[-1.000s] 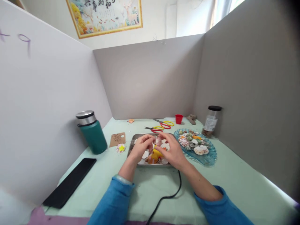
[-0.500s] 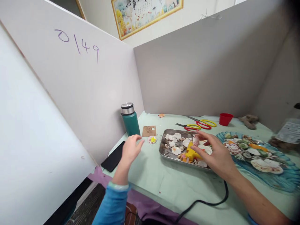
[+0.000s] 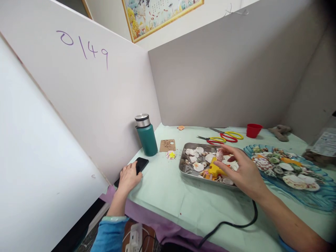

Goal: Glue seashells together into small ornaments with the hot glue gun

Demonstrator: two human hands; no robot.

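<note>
My left hand (image 3: 129,177) lies on the black phone (image 3: 140,163) at the table's left edge, fingers bent over it. My right hand (image 3: 243,171) hovers over the metal tray (image 3: 187,170) of shells, its thumb and fingers pinched on a small pinkish shell (image 3: 219,154). A yellow glue gun (image 3: 216,169) rests in the tray just under that hand, and its black cord (image 3: 231,224) runs off the front edge.
A green flask (image 3: 146,135) stands by the left partition. A brown card (image 3: 167,145) and a small yellow star piece (image 3: 171,155) lie beside the tray. Scissors (image 3: 222,137), a red cup (image 3: 253,130), a blue shell plate (image 3: 294,171) and a jar (image 3: 324,145) sit to the right.
The view swung left. My left hand left the tray, moved left and back toward me, and came down on the phone. My right hand stayed over the tray with the shell.
</note>
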